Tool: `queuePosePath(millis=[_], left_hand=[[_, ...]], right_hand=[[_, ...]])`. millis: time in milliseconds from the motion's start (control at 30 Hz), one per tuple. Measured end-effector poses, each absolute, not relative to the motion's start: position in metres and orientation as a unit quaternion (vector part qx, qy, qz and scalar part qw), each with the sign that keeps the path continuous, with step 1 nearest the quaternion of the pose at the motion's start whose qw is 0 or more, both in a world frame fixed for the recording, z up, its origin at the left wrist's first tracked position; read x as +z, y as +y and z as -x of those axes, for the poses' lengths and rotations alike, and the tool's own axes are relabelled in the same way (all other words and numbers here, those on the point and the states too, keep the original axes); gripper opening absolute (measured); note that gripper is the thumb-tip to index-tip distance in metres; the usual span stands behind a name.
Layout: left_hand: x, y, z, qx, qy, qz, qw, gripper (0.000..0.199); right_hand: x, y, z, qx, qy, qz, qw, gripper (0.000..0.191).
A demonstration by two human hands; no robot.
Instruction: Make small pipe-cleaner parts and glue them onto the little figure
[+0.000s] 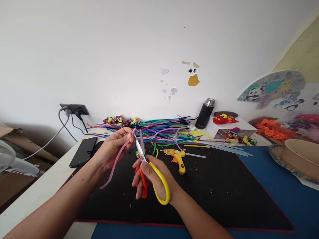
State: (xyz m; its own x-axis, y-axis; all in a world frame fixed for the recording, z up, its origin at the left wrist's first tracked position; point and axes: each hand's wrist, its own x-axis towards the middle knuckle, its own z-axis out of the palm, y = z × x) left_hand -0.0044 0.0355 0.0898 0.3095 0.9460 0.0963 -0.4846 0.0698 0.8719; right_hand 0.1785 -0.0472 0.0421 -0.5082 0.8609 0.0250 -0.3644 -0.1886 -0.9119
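My left hand (116, 146) pinches a pink pipe cleaner (114, 166) near its upper end, and the long tail hangs down toward the lower left. In my right hand (154, 176) is a pair of scissors (142, 154) with one yellow and one red handle. Their blades are slightly apart and point upward, close beside the fingertips of my left hand. Whether the pipe cleaner lies between the blades I cannot tell. A small colourful piece (137, 154) lies behind the scissors, mostly hidden.
A yellow hot glue gun (175, 157) lies on the black mat (211, 199). Behind it spreads a heap of coloured pipe cleaners (159, 129). A black bottle (205, 113) stands by a white box (234, 124). A phone (83, 152) lies left, a bowl (302, 156) right.
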Motion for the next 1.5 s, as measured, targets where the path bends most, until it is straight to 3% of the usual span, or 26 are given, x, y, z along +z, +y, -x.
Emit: queuePosePath(millis=[433, 1067, 1500], left_hand=[[0.077, 0.032, -0.007, 0.494, 0.240, -0.424, 0.720, 0.028], [0.071, 0.022, -0.015, 0.525, 0.287, -0.508, 0.619, 0.027], [0.069, 0.020, -0.021, 0.505, 0.280, -0.508, 0.639, 0.028]], right_hand=[[0.045, -0.046, -0.178, 0.729, -0.455, 0.264, 0.439, 0.066], [0.044, -0.046, -0.178, 0.731, -0.430, 0.275, 0.453, 0.066], [0.049, -0.048, -0.178, 0.711, -0.435, 0.308, 0.459, 0.066]])
